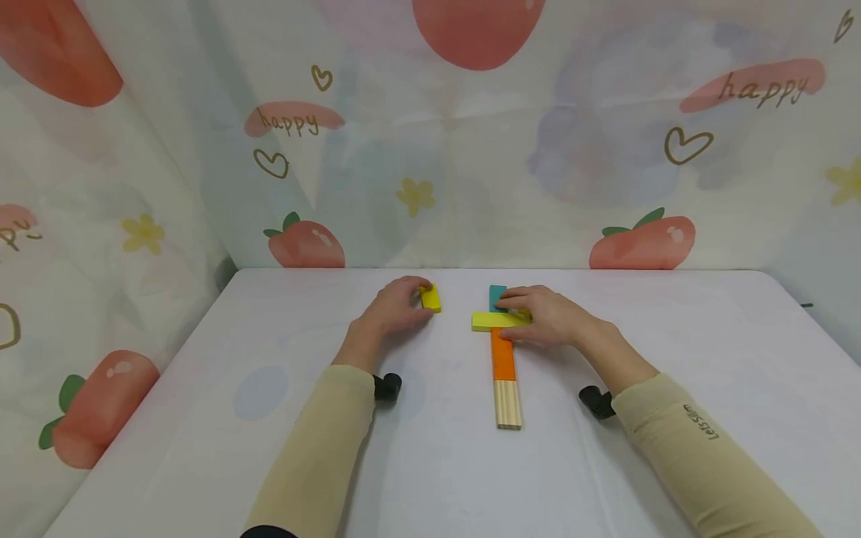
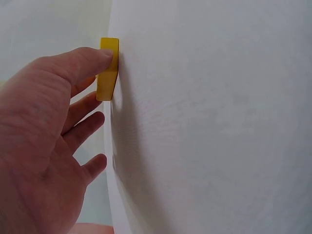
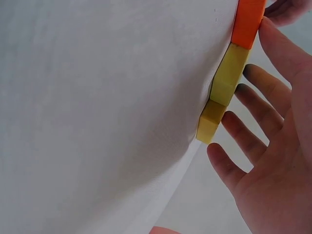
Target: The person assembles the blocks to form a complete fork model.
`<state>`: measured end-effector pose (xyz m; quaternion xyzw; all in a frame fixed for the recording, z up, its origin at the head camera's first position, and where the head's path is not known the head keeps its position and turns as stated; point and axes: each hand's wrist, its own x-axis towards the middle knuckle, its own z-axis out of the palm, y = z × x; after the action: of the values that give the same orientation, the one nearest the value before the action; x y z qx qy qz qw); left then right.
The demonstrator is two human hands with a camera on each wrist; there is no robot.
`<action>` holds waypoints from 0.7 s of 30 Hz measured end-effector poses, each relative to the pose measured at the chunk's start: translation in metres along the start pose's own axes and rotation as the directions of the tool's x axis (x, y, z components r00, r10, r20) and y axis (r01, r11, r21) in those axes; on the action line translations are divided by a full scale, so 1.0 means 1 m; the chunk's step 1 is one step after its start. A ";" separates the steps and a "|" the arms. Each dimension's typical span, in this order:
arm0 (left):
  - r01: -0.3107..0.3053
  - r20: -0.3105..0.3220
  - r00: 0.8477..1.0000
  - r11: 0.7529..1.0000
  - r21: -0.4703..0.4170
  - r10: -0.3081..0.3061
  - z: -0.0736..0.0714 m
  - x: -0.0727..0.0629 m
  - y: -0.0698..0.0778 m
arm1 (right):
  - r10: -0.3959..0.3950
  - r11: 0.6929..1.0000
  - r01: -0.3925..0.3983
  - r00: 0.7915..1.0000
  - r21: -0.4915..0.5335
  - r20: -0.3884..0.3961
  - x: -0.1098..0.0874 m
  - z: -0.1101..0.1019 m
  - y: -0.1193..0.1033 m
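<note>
My left hand pinches a small yellow block between thumb and fingers, near the table's far side. In the left wrist view the thumb lies across the yellow block, and the other fingers are spread. On the table a lime-yellow bar lies crosswise between a teal block and an orange block. My right hand is over the bar's right end, fingers spread and fairly straight. In the right wrist view its fingertips are at the lime-yellow bar and its thumb beside the orange block.
A plain wooden block with grooves continues the row nearest me, end to end with the orange one. The white-covered table meets a patterned cloth backdrop along its far edge.
</note>
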<state>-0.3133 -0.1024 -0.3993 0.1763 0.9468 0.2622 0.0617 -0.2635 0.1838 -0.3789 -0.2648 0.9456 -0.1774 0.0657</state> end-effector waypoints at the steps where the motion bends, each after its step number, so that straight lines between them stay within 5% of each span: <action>1: 0.004 0.000 1.000 1.000 -0.007 -0.004 0.000 0.000 0.000 | 0.001 1.000 -0.001 1.000 -0.001 0.001 0.000 0.000 0.000; 21: -0.005 -0.060 0.998 0.991 -0.134 -0.003 0.005 0.001 -0.006 | 0.016 1.000 -0.016 1.000 0.023 0.001 0.000 -0.001 -0.002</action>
<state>-0.3150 -0.1047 -0.4064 0.1644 0.9284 0.3303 0.0448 -0.2628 0.1828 -0.3773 -0.2565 0.9456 -0.1875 0.0704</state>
